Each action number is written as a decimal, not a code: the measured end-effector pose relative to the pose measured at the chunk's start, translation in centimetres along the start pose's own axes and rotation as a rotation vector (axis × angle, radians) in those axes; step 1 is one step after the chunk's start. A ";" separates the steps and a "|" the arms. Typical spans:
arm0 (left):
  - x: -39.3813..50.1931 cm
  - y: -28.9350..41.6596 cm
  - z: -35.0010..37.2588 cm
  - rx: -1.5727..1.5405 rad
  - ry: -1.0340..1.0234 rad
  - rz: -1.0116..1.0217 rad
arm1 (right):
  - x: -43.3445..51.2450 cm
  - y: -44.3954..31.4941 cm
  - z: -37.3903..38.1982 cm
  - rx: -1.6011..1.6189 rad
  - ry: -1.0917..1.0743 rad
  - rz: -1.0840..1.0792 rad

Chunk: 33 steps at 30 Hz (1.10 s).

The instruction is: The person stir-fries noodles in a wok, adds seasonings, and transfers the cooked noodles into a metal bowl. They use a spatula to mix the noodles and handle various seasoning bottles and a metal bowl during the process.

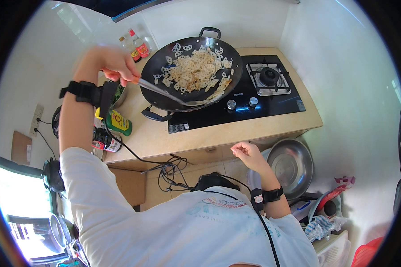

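My left hand (pixel 122 68) grips the handle of a metal spatula (pixel 160 90) at the left side of a large black wok (pixel 157 100). The spatula's head lies low inside the wok's near wall, beside some of the food. Thin lotus root slices (pixel 195 68), some browned, are heaped in the middle of the wok, with loose ones spread up its sides. The wok sits over the left part of a black glass gas cooktop (pixel 207 118). My right hand (pixel 247 153) hangs in front of the counter edge, fingers loosely curled, with nothing in it.
Right of the wok is a second burner (pixel 269 76). Bottles (pixel 140 45) stand behind left; a green container (pixel 120 122), a dark-lidded jar (pixel 112 140) and a bowl of greens (pixel 118 95) stand left. Below the counter are cables (pixel 168 168) and a metal basin (pixel 289 167).
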<state>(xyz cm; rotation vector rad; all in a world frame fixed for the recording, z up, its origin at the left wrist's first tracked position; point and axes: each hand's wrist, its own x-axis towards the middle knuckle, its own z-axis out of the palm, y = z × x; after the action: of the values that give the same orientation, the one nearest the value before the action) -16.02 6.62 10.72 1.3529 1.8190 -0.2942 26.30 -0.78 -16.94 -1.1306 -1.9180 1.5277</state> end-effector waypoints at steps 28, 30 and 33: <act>9.8 -1.5 10.3 0.547 0.914 0.056 | -0.6 -1.2 0.5 0.029 -0.015 -0.035; 10.4 -0.7 11.1 0.460 0.887 0.038 | -0.8 -0.9 0.1 0.011 -0.012 -0.031; 7.3 1.1 9.5 0.683 0.951 0.017 | -0.8 -0.6 0.2 0.028 -0.015 -0.027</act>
<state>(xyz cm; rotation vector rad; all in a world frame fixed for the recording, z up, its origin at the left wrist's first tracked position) -11.09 6.17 -0.30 2.2339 2.6071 -0.2993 26.38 -1.56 -16.34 -1.0807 -1.9080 1.5481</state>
